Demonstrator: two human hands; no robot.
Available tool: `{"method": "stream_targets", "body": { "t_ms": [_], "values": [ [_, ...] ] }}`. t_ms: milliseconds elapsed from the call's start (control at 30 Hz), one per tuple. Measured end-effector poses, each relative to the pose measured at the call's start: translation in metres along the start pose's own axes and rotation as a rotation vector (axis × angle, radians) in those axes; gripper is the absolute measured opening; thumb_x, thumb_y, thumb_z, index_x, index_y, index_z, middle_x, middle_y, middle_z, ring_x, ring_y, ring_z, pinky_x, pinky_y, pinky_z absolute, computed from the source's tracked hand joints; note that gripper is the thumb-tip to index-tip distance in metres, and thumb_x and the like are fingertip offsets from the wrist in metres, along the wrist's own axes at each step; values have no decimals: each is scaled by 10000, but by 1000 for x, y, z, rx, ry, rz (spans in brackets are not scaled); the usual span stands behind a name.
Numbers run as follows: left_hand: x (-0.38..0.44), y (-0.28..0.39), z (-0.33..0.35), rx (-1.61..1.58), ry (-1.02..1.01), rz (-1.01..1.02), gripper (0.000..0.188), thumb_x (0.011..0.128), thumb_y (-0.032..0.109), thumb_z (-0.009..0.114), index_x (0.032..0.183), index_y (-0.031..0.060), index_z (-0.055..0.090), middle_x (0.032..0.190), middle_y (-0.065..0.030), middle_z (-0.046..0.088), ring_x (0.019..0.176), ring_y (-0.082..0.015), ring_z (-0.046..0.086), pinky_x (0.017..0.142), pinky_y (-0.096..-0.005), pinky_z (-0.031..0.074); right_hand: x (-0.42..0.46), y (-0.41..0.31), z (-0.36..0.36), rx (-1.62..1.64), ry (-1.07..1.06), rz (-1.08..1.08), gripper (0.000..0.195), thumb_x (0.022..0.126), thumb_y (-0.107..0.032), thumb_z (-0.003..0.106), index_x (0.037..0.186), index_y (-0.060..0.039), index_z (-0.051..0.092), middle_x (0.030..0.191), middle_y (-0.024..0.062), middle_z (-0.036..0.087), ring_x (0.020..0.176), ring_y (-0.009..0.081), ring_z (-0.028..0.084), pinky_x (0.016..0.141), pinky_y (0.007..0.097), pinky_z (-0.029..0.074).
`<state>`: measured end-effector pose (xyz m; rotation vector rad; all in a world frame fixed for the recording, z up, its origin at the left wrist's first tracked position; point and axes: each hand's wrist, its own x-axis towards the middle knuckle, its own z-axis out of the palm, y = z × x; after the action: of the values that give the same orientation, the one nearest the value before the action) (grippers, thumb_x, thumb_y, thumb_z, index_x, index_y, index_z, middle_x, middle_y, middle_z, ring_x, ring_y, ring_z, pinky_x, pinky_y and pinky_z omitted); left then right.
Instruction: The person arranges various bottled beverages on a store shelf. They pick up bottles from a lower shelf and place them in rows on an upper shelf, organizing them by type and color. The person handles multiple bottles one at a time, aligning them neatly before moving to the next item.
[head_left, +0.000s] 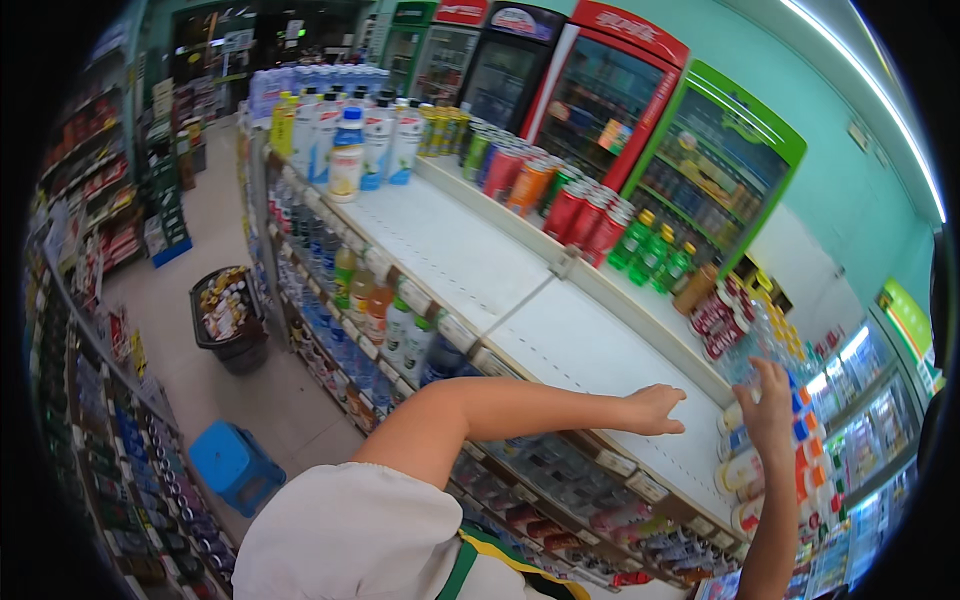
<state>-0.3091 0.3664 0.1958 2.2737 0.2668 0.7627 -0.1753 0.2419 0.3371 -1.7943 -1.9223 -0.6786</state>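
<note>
My left hand (654, 409) hangs over the white top shelf (592, 352), fingers apart and holding nothing. My right hand (770, 409) is raised near the shelf's right end, thumb and fingers spread, with nothing seen between them. Behind and beside it stand white bottles (739, 474) with blue and orange caps; my right hand and forearm hide part of them. Whether that hand touches any bottle I cannot tell. At the shelf's far left end stand white bottles (376, 146) with dark caps, and one bottle with a blue cap (346, 157) in front of them.
A raised ledge behind the shelf carries red cans (566, 212), green bottles (634, 240) and a maroon-wrapped pack (721, 319). Drink fridges (604, 105) line the wall. On the floor are a blue plastic stool (236, 465) and a filled dark bin (229, 319). Stocked racks (142, 487) flank the aisle.
</note>
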Motion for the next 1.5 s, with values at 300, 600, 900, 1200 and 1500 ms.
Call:
{"method": "stream_targets", "body": {
  "t_ms": [300, 600, 900, 1200, 1500],
  "values": [
    [-155, -98, -198, 267, 456, -158, 510, 795, 305, 668, 1161, -35, 565, 1131, -243, 594, 1073, -377, 554, 940, -401, 436, 128, -158, 107, 192, -216, -365, 400, 739, -149, 718, 1088, -11, 578, 1013, 174, 580, 1024, 353, 527, 875, 407, 441],
    [-325, -135, -377, 470, 951, -384, 465, 804, 229, 665, 1171, -36, 556, 1113, -215, 609, 1026, -319, 588, 851, -371, 469, 286, -360, 196, 287, -282, -696, 398, 777, -225, 699, 1092, -9, 586, 1046, 205, 602, 1024, 364, 561, 875, 423, 455],
    [-381, -162, -452, 567, 1096, -517, 731, 758, 200, 693, 1319, -96, 330, 1275, -293, 459, 1187, -396, 463, 986, -420, 388, 385, -528, 223, 430, -121, -573, 460, 831, -343, 630, 1082, 40, 590, 998, 243, 636, 952, 375, 609, 817, 438, 485],
    [-356, -169, -478, 403, 905, -539, 791, 735, 245, 713, 1378, -8, 327, 1173, -217, 588, 1052, -344, 595, 886, -402, 476, 400, -552, 237, 447, -225, -532, 513, 747, -415, 688, 876, 77, 618, 848, 248, 653, 812, 357, 651, 729, 421, 517],
    [-285, -140, -441, 254, 617, -488, 719, 710, 283, 754, 1296, -8, 456, 1094, -171, 637, 940, -260, 644, 791, -354, 510, 359, -435, 185, 358, -198, -547, 449, 740, -362, 677, 898, 55, 627, 823, 233, 644, 784, 349, 646, 716, 392, 514]
  ]
}}
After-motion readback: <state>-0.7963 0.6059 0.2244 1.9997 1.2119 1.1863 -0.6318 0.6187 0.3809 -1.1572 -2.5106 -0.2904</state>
